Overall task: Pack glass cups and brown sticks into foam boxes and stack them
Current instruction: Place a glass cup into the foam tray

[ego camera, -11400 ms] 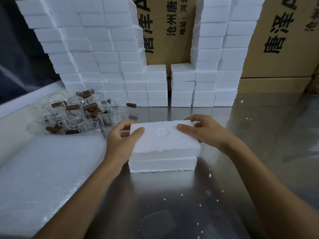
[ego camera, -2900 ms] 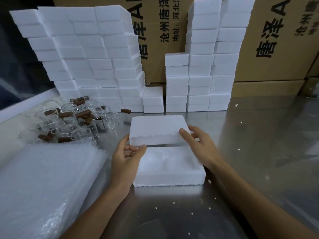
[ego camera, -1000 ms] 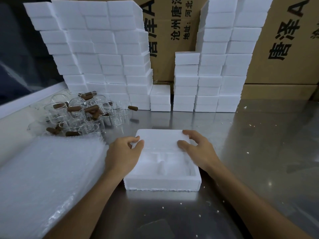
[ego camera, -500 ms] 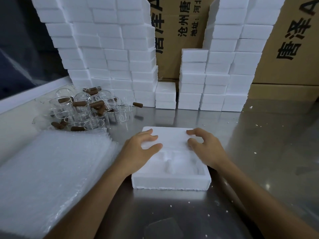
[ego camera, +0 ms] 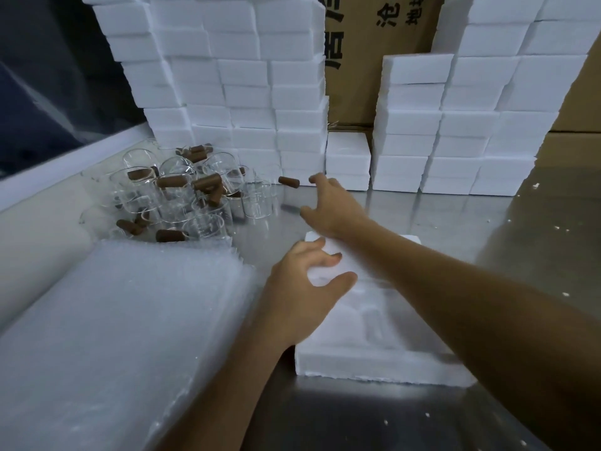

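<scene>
An open white foam box with moulded pockets lies on the steel table in front of me. My left hand rests on its far left corner, fingers loosely spread over the rim. My right hand reaches across to the left with fingers extended and holds nothing. It is close to a lone brown stick lying on the table. Left of that stands a cluster of glass cups with brown sticks scattered over and among them.
Tall stacks of white foam boxes line the back, a second stack to the right, with cardboard cartons behind. A pile of bubble wrap sheets lies at the left. Foam crumbs dot the steel table.
My right hand has left the foam box and stretched forward and left toward the lone brown stick. My left hand stays on the box. The view has moved closer.
</scene>
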The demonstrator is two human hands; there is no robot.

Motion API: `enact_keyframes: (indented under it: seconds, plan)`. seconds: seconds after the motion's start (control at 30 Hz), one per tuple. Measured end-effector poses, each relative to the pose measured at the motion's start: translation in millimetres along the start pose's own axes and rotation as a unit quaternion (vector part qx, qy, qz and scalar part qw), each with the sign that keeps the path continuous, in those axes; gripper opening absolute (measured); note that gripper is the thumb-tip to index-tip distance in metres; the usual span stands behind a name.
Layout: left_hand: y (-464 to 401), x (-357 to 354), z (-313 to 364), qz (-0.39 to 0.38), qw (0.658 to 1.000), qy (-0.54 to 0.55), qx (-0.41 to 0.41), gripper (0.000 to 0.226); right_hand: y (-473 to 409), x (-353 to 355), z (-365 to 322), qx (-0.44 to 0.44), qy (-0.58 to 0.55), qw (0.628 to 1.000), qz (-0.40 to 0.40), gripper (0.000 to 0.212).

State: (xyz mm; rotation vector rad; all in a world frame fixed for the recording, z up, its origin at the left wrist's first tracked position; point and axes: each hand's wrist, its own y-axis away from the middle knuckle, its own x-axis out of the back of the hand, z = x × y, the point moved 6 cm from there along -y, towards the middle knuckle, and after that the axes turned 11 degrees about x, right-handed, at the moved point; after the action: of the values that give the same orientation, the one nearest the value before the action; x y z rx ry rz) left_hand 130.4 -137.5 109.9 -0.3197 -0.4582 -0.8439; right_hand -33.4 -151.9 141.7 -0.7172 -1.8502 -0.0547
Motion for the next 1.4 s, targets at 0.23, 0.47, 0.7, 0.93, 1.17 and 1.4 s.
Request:
enact_keyframes:
  seconds: [0.23, 0.47, 0.7, 0.93, 1.17, 1.4]
  plan:
    - [4.3, -1.3, 3.5, 0.026, 0.999, -0.019, -0.004, 0.042, -58.1, -26.4, 5.8, -0.001, -0.022, 0.999, 0.039, 0.054]
    - [4.2, -5.4, 3.8, 0.019, 1.0, 0.0, -0.004, 0.036, -82.9, -33.9, 9.2, 0.018, 0.011, 0.998, 0.057, 0.027]
    - [3.9, -2.7, 2.6, 0.005, 1.0, 0.014, 0.022, 0.037, -66.2, -5.3, 3.7, 0.043, -0.111, 0.972, 0.201, 0.017]
    - [3.9, -0.8, 4.8, 0.009, 0.999, 0.009, 0.037, 0.038, 8.1, 36.1, -7.4, 0.112, -0.124, 0.928, 0.334, 0.016]
    - [3.1, -1.2, 6.1, 0.005, 0.999, 0.003, 0.04, 0.037, 93.8, 61.8, -14.6, 0.088, -0.206, 0.898, 0.378, 0.016]
    - [0.8, 0.8, 6.3, 0.02, 0.999, -0.009, 0.035, 0.039, 161.1, 85.1, 11.3, -0.003, -0.325, 0.893, 0.312, 0.011]
